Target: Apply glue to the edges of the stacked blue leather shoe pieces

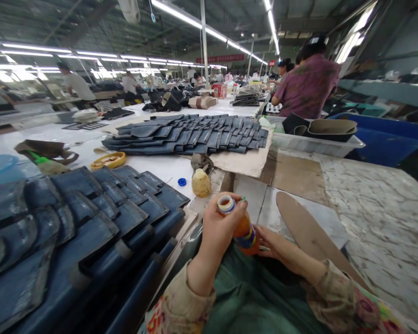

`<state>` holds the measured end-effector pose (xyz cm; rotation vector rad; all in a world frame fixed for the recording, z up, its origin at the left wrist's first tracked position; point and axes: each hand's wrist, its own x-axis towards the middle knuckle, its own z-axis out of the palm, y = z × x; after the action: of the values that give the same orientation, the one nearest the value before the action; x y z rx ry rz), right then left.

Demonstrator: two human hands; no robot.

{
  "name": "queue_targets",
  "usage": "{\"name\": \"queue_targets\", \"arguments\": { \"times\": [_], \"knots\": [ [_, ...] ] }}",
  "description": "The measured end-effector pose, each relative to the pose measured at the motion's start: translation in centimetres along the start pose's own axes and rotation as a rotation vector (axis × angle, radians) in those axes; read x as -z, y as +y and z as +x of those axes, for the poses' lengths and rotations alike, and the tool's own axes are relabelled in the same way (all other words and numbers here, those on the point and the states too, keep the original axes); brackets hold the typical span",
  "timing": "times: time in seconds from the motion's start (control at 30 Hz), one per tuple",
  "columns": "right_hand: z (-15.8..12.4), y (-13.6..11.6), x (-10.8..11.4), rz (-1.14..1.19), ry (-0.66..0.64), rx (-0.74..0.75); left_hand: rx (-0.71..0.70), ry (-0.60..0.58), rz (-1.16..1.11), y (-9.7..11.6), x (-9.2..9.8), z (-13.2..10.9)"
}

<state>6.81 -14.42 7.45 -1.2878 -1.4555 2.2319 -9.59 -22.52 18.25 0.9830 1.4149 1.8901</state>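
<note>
Tilted in front of me is a plastic bottle (243,228) with orange contents, a blue and yellow label and an uncapped mouth. My left hand (218,221) is closed around its neck and upper part. Lower down, my right hand (277,246) presses its fingers against the side near the base. A small green thing shows by the left fingertips, too small to name. Beyond my hands stands a yellowish, stained round container (201,183). A blue bottle cap (182,182) lies to its left on the white table.
Dark blue sewn pieces (80,199) overlap at the left, with a second pile (195,132) farther back. A yellow dish (107,160) sits between them. At the right are a brown shaped panel (306,227), a white crate (313,143) and a blue bin (383,134). A co-worker (310,83) stands beyond.
</note>
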Motion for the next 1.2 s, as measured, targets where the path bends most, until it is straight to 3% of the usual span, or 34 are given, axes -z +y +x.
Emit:
{"name": "queue_targets", "arguments": {
  "times": [0.13,0.33,0.47,0.7,0.9,1.03,1.2],
  "knots": [
    [-0.4,-1.7,-0.2,0.404,-0.151,-0.012,0.022,0.045,-0.249,0.9,-1.7,2.9],
    [1.0,-4.4,-0.4,0.687,0.039,0.164,0.042,0.132,-0.463,0.0,-3.4,5.9],
    [2.0,-5.6,0.1,0.692,0.14,0.219,0.055,0.142,-0.519,-1.4,-3.1,7.4],
    [2.9,-7.1,1.0,0.678,0.181,0.323,-0.025,0.172,-0.723,-2.9,-3.1,8.1],
    [2.7,-8.9,0.2,0.674,0.218,0.367,0.108,0.12,-0.745,-4.2,-4.9,7.0],
    [2.4,-9.4,0.2,0.592,0.257,0.408,0.242,0.088,-0.732,-4.1,-4.5,6.7],
    [2.1,-9.9,0.8,0.558,0.277,0.435,0.303,0.049,-0.649,-3.8,-3.9,6.5]
  ]
}}
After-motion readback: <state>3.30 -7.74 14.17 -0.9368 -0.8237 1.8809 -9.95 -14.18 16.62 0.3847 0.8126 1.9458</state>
